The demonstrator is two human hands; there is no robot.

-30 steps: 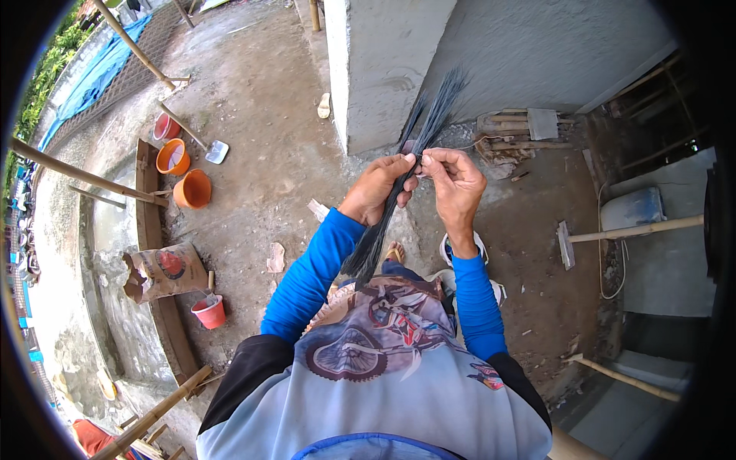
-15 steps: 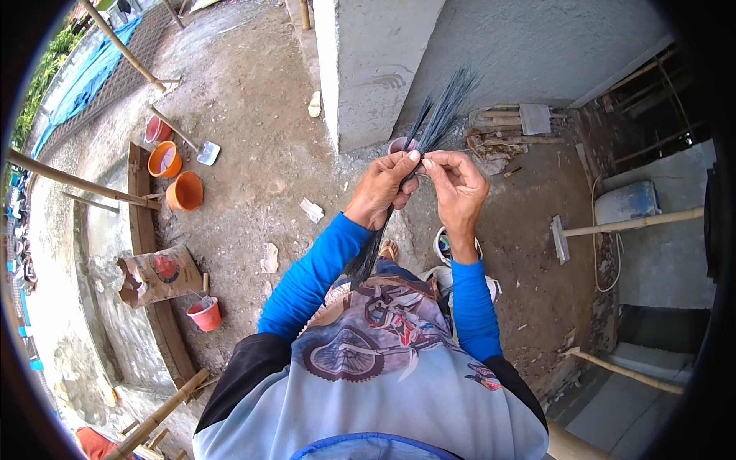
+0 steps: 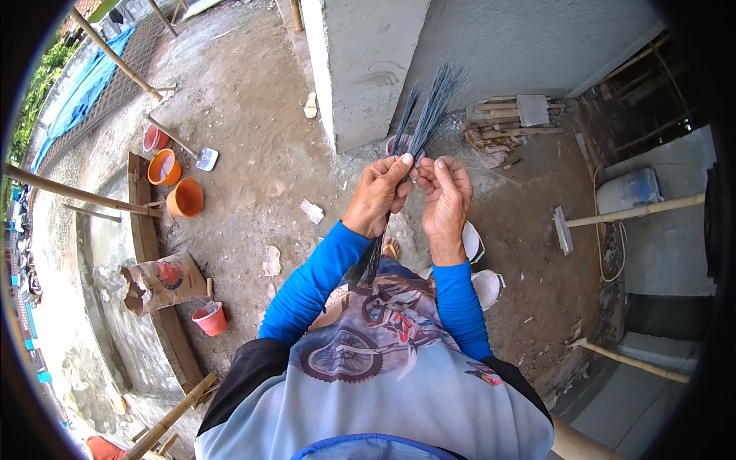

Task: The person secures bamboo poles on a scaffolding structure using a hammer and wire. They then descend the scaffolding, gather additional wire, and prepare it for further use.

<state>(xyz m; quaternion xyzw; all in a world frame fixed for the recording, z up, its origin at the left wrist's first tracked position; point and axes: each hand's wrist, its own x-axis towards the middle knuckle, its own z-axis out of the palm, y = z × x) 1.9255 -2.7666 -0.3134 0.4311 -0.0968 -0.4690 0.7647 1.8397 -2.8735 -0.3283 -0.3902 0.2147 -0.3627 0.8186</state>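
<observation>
A bundle of thin, dark grey-blue wire-like strands [image 3: 434,111] is gripped in my left hand [image 3: 376,195], its thumb pressed across the middle. The strands fan out in two tufts beyond the hand, and their darker ends hang below it toward my shirt. Close on the right is my right hand [image 3: 446,201], palm partly turned up and fingers curled, the fingertips at the bundle's side. Whatever those fingertips pinch is too fine to make out.
Beyond my hands rises a grey concrete column [image 3: 364,84]. To the left are orange buckets [image 3: 185,198], a shovel [image 3: 205,159], a torn paper sack [image 3: 165,284] and a red bucket [image 3: 209,318]. Bamboo pieces [image 3: 506,132] lie by the wall; a white bucket [image 3: 472,241] stands near my right forearm.
My right hand has rolled its palm more upward and slipped slightly down and left beside the bundle. My left hand keeps its grip, and the strands' tufts have spread slightly apart.
</observation>
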